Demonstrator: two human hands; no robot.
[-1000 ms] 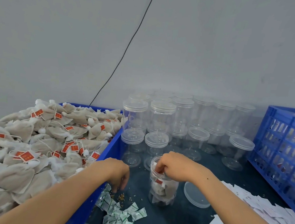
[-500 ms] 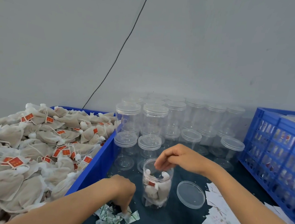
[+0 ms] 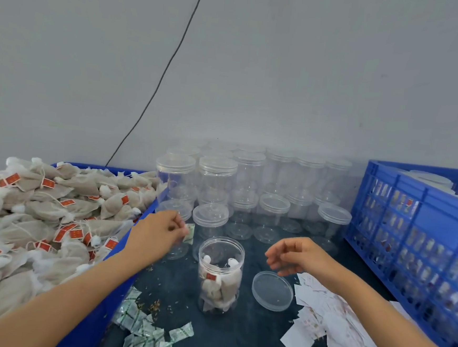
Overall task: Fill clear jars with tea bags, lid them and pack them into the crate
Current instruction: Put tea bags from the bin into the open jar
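Black cable (image 3: 158, 84) on grey wall (image 3: 312, 70)

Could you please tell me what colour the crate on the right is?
The crate is blue, seen best in the head view.

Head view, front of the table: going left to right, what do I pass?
Tea bag bin → green-and-white sachets → open jar partly filled with tea bags → loose lid → white paper slips → blue crate.
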